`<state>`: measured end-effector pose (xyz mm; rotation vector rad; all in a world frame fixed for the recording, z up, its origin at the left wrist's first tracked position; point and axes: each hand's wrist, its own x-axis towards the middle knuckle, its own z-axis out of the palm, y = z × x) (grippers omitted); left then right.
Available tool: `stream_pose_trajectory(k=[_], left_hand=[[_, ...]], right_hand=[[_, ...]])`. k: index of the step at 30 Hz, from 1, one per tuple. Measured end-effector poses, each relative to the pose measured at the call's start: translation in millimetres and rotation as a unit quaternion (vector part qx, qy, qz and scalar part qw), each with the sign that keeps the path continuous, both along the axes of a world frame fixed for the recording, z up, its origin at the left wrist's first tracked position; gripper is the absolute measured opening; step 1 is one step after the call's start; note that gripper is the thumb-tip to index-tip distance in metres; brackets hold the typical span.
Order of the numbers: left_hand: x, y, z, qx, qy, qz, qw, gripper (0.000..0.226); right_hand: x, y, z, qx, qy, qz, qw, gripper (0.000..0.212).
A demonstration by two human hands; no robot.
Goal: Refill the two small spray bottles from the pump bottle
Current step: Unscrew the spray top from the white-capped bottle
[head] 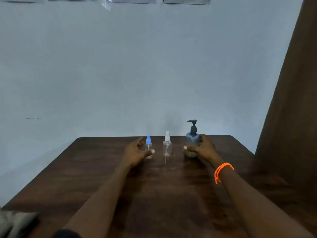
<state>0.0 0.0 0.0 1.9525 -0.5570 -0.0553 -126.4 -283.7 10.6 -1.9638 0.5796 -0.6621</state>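
Both hands point(137, 152) around bottles point(148, 148)

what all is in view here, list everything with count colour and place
blue-cap spray bottle: 1, clear with blue top, upright on the table, leftmost of the row
white-cap spray bottle: 1, clear with white top, upright, middle of the row, untouched
pump bottle: 1, grey-blue with dark pump, upright, right of the row
table: 1, dark brown wood, fills the lower frame
wall: 1, pale blue-white, behind the table
curtain: 1, brown, far right
bracelet: 1, orange, on the right wrist
left hand: 1, thumb and fingers curled around the blue-cap spray bottle
right hand: 1, wrapped around the pump bottle
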Motion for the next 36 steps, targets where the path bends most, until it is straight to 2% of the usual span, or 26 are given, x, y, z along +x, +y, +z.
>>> stream_pose_trajectory(k=[4, 7, 10, 14, 20, 24, 30, 32, 33, 34, 36], left_hand=[[2.1, -8.6, 7.5, -0.014, 0.027, -0.012, 0.999, 0.078], [5.4, -12.2, 4.6, -0.029, 0.019, -0.021, 0.999, 0.032], [-1.6, -6.4, 0.9, -0.034, 0.014, -0.028, 0.999, 0.020], [-19.2, 12.7, -2.7, 0.009, -0.027, -0.049, 0.998, 0.019], [-65.7, 49.5, -10.3, -0.013, -0.014, -0.127, 0.992, 0.018], [-86.3, 66.7, -11.8, -0.005, -0.025, -0.155, 0.988, 0.021], [-99.8, 71.8, -9.9, -0.011, -0.016, -0.148, 0.989, 0.020], [-100.9, 71.3, -7.2, -0.019, -0.005, -0.142, 0.990, 0.030], [-100.7, 70.9, -6.0, -0.030, -0.001, -0.143, 0.989, 0.041], [-101.4, 71.9, -4.0, -0.043, 0.004, -0.147, 0.988, 0.052], [-95.8, 73.9, -4.3, -0.060, 0.015, -0.158, 0.986, 0.061]], right_hand=[[9.0, 4.2, 4.3, 0.007, 0.015, -0.008, 1.000, 0.069], [7.8, 5.5, 5.3, 0.013, 0.012, -0.011, 1.000, 0.066], [-9.1, 8.3, -1.3, 0.009, -0.006, 0.007, 1.000, 0.064], [-47.6, 21.6, -8.0, 0.021, -0.039, 0.069, 0.997, 0.055], [-106.7, 47.4, -13.4, 0.074, -0.060, 0.149, 0.984, 0.059], [-126.6, 55.8, -14.6, 0.077, -0.052, 0.165, 0.982, 0.067], [-135.4, 63.1, -5.6, 0.045, -0.006, 0.164, 0.985, 0.077], [-140.9, 72.7, 4.7, 0.011, 0.022, 0.118, 0.993, 0.089], [-145.4, 80.4, 10.9, -0.026, 0.024, 0.054, 0.998, 0.093], [-150.8, 88.8, 15.8, -0.084, 0.012, -0.026, 0.996, 0.091], [-162.0, 112.8, 22.0, -0.232, -0.077, -0.142, 0.959, 0.069]])
